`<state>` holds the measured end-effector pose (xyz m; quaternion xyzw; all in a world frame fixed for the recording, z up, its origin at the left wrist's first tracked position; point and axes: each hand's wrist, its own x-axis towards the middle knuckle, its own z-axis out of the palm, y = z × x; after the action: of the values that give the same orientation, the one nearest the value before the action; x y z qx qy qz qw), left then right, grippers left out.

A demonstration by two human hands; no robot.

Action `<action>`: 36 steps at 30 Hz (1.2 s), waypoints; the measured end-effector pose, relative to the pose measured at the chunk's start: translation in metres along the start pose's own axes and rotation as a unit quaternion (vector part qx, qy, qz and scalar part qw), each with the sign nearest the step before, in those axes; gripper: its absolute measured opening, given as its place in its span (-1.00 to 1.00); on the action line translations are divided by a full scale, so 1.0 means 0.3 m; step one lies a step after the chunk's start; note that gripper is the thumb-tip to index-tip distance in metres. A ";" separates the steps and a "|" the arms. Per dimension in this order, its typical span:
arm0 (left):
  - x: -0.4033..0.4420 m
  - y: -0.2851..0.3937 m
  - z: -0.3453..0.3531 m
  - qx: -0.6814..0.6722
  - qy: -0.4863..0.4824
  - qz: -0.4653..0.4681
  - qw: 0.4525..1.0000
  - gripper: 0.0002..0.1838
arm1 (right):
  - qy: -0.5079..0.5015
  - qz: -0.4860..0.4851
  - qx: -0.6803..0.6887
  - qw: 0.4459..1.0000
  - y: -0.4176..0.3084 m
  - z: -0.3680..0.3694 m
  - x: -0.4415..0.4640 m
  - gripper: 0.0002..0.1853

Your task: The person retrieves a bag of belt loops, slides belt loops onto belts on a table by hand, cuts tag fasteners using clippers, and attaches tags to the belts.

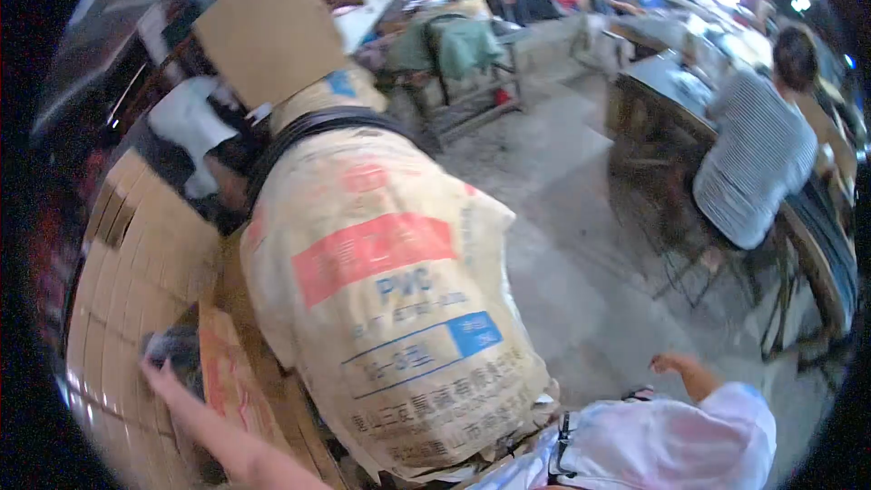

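concrete floor (pixel 558 181) extends behind and to the right of a large printed sack (pixel 399 318), which stands centrally in front of the wearer. a black band (pixel 349 118) runs around the upper part of the sack; a cardboard sheet (pixel 268 32) is located above the band. left hand (pixel 161 374): extended to the left of the sack, fingers at a dark item (pixel 181 343) beside a red-marked box (pixel 229 372); whether the item is gripped cannot be told. right hand (pixel 673 364): over the floor, well apart from the sack, fingers partly bent; grip blurred, cannot be told. at right, a person in a striped shirt (pixel 762 154) sits beside a table (pixel 667 82).
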<state>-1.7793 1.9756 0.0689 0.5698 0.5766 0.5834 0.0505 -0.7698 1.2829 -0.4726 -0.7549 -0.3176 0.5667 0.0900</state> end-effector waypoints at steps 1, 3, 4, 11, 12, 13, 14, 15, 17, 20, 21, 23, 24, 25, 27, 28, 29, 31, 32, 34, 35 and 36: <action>0.060 0.052 -0.040 -0.085 0.019 -0.011 0.996 -0.47 | 0.015 -0.005 -0.116 0.993 -0.085 0.019 -0.081 -0.66; 0.141 0.201 -0.090 -0.221 0.042 -0.024 0.974 -0.54 | 0.032 0.011 -0.071 0.997 -0.113 0.054 -0.155 -0.66; 0.172 0.280 -0.110 -0.276 0.045 -0.028 0.960 -0.56 | 0.045 0.021 -0.047 0.998 -0.119 0.079 -0.174 -0.65; 0.177 0.913 -0.087 -0.136 0.013 0.184 0.973 -0.47 | 0.086 0.064 -0.008 0.994 -0.056 0.138 -0.259 -0.60; 0.115 1.041 -0.028 -0.099 0.016 0.195 0.976 -0.48 | 0.119 0.043 0.019 0.992 -0.029 0.143 -0.283 -0.58; 0.051 1.174 0.035 -0.063 0.019 0.206 0.976 -0.49 | 0.153 0.023 0.045 0.987 -0.003 0.143 -0.320 -0.57; -0.017 1.283 0.091 -0.111 0.012 0.202 0.973 -0.49 | 0.158 0.026 0.060 0.985 0.039 0.150 -0.344 -0.57; -0.113 1.397 0.169 -0.215 -0.020 0.178 0.960 -0.49 | 0.180 -0.003 0.063 0.982 0.092 0.158 -0.361 -0.57; -0.401 1.682 0.328 -0.521 -0.088 0.037 0.848 -0.49 | 0.209 -0.018 0.081 0.974 0.203 0.180 -0.475 -0.57; -0.519 1.726 0.544 -0.567 -0.358 0.100 0.735 -0.53 | 0.231 0.004 0.180 0.956 0.326 0.213 -0.794 -0.60; -0.614 1.764 0.619 -0.502 -0.493 0.196 0.683 -0.57 | 0.249 0.024 0.173 0.953 0.410 0.247 -0.860 -0.60; -0.892 1.863 0.823 -0.372 -0.284 0.227 0.854 -0.60 | 0.275 0.054 0.180 0.943 0.573 0.315 -0.996 -0.59; -1.073 1.964 0.880 -0.391 -0.322 0.204 0.838 -0.60 | 0.276 0.097 0.179 0.939 0.659 0.362 -1.070 -0.60; -1.255 2.065 0.938 -0.407 -0.358 0.179 0.821 -0.61 | 0.276 0.142 0.181 0.933 0.728 0.409 -1.143 -0.61; -1.615 2.195 1.038 -0.526 -0.481 0.045 0.700 -0.63 | 0.292 0.189 0.221 0.911 0.803 0.480 -1.288 -0.62; -1.771 2.246 1.088 -0.601 -0.547 -0.023 0.583 -0.63 | 0.300 0.225 0.244 0.894 0.836 0.503 -1.358 -0.62; -1.928 2.297 1.138 -0.646 -0.599 -0.106 0.461 -0.63 | 0.312 0.240 0.262 0.881 0.872 0.532 -1.408 -0.62; -2.314 2.462 1.098 -0.607 -0.678 -0.135 0.392 -0.61 | 0.370 0.203 0.288 0.860 0.915 0.589 -1.452 -0.59; -2.471 2.533 1.078 -0.569 -0.713 -0.143 0.384 -0.60 | 0.383 0.190 0.343 0.836 0.917 0.595 -1.476 -0.55; -2.793 2.722 0.951 -0.528 -0.747 -0.187 0.359 -0.62 | 0.428 0.128 0.453 0.772 0.928 0.596 -1.467 -0.45; -2.925 2.808 0.904 -0.473 -0.771 -0.228 0.361 -0.67 | 0.458 0.079 0.502 0.729 0.943 0.586 -1.452 -0.39; -3.040 2.878 0.870 -0.414 -0.790 -0.268 0.364 -0.73 | 0.444 0.041 0.594 0.669 0.889 0.539 -1.514 -0.37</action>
<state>-0.7590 1.1982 0.0641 0.4923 0.0810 -0.0126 0.8666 -0.8875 0.7739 -0.2976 -0.7163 0.1949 0.2368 0.6268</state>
